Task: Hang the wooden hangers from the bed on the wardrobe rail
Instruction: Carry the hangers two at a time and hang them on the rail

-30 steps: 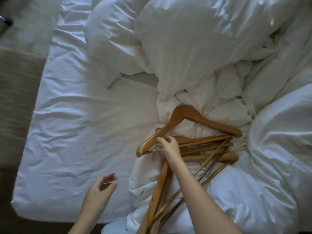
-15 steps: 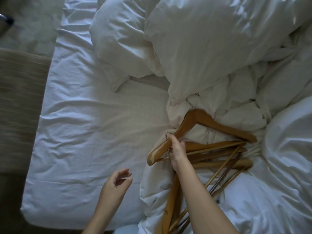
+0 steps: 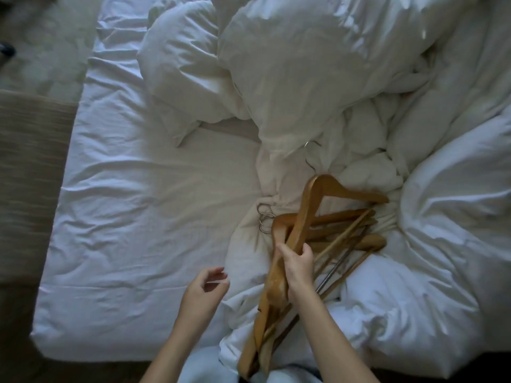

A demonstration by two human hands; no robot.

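Rumpled white bed [image 3: 143, 217] with the wooden hangers [image 3: 326, 230] piled on the duvet [image 3: 442, 272], right hand [image 3: 297, 268] wrapped round the top one's arm, left hand [image 3: 204, 294] loosely open and empty; they look stiff, light, tangle-prone, so I'd grab near the hooks [image 3: 264, 221].

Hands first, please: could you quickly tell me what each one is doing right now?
Left hand: open, fingers loosely curled, holding nothing, above the bed sheet.
Right hand: closed on the top wooden hanger.
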